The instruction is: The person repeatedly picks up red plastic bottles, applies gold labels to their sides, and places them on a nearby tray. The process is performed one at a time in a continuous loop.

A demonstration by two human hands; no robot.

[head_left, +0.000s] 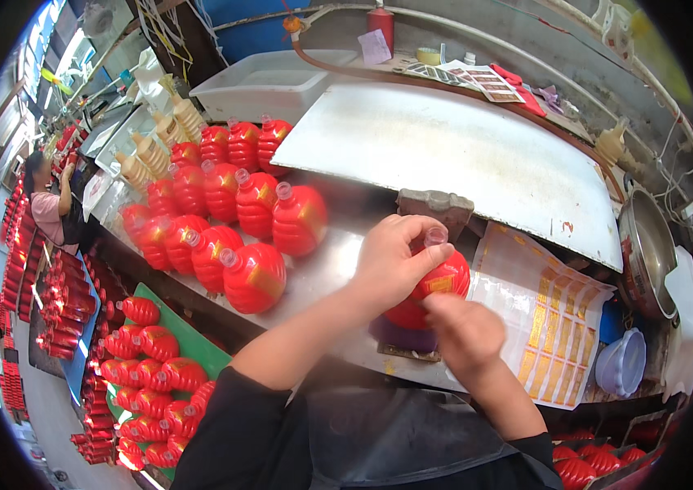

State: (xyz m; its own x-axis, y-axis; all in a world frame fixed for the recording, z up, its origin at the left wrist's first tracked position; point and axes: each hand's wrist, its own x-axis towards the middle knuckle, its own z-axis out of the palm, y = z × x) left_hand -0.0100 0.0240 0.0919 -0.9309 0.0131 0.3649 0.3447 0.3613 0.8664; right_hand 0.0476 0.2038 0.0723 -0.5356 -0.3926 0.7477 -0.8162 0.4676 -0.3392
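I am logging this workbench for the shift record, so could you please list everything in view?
bottle in hand: one, red with a gold sticker, bench front, on a purple stand
bottles on bench: over a dozen, red, left of the hands
bottles below: many, red, piled on a green tray at lower left
pale bottles: several, cream, far left of the bench
sticker sheet: one, white with gold stickers, right of the hands
board: one, white, behind the hands
tub: one, white, back of the bench
bowl: one, bluish, far right
co-worker: one, pink top, far left
left hand: grips the bottle near its neck
right hand: against the bottle's front
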